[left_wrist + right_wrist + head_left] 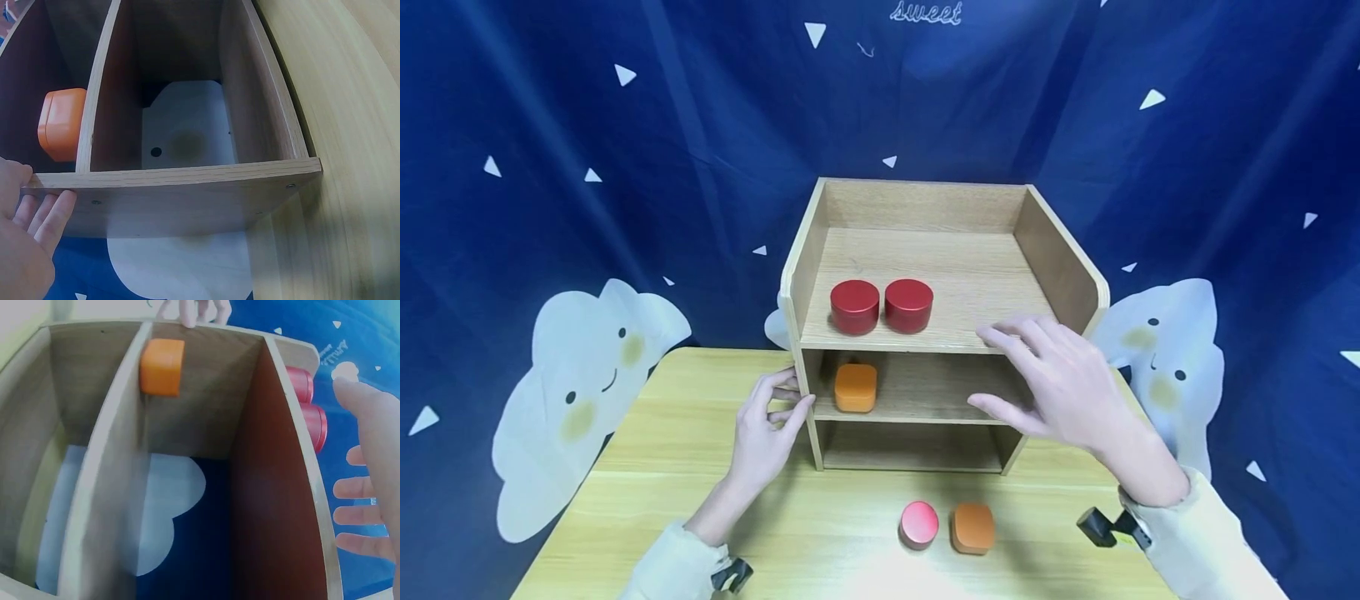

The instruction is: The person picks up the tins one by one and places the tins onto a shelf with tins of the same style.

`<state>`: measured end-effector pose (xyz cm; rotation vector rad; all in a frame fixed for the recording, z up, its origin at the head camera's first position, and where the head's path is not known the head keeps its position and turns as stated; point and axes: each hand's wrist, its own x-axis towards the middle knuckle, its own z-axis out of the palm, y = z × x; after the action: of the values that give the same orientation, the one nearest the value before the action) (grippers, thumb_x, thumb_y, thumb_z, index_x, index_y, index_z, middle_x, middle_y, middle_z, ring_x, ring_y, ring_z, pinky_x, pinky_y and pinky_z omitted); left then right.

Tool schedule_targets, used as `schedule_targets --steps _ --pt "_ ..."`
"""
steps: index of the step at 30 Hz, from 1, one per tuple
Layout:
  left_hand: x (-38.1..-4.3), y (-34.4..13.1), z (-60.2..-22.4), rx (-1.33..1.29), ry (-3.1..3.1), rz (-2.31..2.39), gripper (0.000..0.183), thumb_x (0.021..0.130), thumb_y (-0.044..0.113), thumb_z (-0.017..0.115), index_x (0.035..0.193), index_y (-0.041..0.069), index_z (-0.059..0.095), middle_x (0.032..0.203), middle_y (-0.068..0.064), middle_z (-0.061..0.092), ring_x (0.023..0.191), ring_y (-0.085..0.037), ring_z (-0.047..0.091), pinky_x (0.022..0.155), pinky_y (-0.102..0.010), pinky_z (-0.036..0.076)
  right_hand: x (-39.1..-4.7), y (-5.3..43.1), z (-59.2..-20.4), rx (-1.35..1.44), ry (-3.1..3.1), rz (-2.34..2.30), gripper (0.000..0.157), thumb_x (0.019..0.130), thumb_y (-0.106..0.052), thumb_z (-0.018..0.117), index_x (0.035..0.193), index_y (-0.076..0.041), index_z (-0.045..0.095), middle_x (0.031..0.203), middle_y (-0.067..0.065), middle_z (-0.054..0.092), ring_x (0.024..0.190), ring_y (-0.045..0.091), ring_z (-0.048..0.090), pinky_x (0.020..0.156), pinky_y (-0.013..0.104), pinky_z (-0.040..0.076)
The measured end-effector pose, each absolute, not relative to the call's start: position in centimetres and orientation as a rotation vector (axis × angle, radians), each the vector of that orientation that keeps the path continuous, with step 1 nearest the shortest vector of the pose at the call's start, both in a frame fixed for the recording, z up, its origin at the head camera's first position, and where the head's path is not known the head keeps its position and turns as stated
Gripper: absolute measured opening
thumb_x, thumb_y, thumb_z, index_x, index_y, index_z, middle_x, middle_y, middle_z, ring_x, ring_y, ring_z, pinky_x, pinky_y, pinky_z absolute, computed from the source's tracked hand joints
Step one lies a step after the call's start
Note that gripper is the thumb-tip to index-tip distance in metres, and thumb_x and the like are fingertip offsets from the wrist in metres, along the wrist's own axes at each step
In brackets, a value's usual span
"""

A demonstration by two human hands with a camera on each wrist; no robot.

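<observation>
A wooden shelf unit (925, 421) with an open top and two compartments below stands on the table. My left hand (765, 425) grips the edge of its left side panel, thumb at the front edge and fingers along the outer face. My right hand (1063, 375) holds nothing, thumb and fingers spread apart before the shelf's right side. Two red round tins (854, 307) (908, 305) sit side by side at the left front of the top. An orange square tin (855, 387) stands in the middle compartment, near its left wall.
On the table (655, 467), in front of the shelf, lie a pink-red round tin (919, 524) and another orange square tin (972, 527). A blue curtain (730, 108) with white cloud figures hangs behind.
</observation>
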<state>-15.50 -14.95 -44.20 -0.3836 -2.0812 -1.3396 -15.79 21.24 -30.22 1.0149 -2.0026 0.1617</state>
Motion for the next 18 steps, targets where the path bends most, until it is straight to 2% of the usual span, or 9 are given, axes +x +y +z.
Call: schedule_targets --steps 9,18 --pt "-15.5 -15.0 -44.1 -0.387 -2.078 -1.347 0.04 0.09 -0.005 0.078 0.128 -0.003 0.064 0.11 -0.016 0.071 0.093 -0.001 0.066 0.07 -0.014 0.066 -13.8 21.9 -32.7 1.101 -1.892 0.132 0.064 0.103 -0.061 0.054 0.121 -0.004 0.076 0.106 0.013 0.076 0.096 0.034 0.07 0.082 0.047 0.061" --pt "-15.5 -15.0 -44.1 -0.387 -2.076 -1.346 0.04 0.09 -0.006 0.078 0.128 -0.003 0.064 0.11 -0.017 0.071 0.092 -0.002 0.066 0.069 -0.018 0.068 -12.8 22.8 -36.4 1.165 -1.933 0.078 0.061 0.105 -0.058 0.05 0.12 -0.005 0.075 0.106 0.012 0.075 0.101 0.033 0.07 0.083 0.045 0.062"
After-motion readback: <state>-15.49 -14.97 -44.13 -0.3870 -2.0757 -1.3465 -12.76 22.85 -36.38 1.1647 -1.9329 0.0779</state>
